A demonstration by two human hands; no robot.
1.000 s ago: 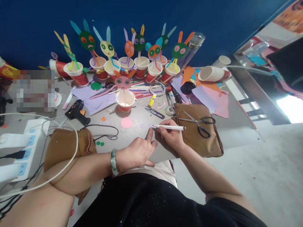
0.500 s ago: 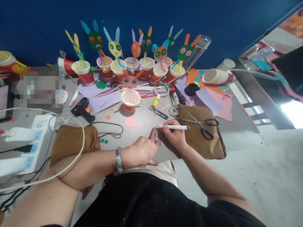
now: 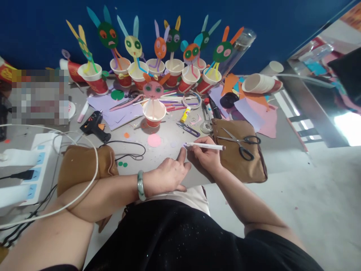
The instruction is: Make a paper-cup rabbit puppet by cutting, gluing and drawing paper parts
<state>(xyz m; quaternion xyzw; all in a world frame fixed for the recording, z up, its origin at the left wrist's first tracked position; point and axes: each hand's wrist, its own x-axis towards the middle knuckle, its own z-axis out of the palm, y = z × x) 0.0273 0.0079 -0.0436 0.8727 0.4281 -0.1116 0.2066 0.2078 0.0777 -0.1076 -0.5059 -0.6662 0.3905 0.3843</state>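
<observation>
My right hand is closed round a white marker, whose tip points left at a tiny pale purple paper piece on the grey table. My left hand lies palm down beside it, index finger stretched out and touching the table at that piece; nothing is gripped in it. Another faint purple disc is just left of the pen tip. Further left lies a pink paper circle. Behind it a pink paper face stands in a paper cup.
Several cups with paper rabbit faces line the blue wall. Black-handled scissors rest on a brown pouch at right. A glue gun, power strip and cables are at left. Snips and a glue stick lie ahead.
The camera view has shifted slightly, so the cups and table items appear higher and a little to the left. Both hands keep nearly the same pose, with the pen still at the purple piece.
</observation>
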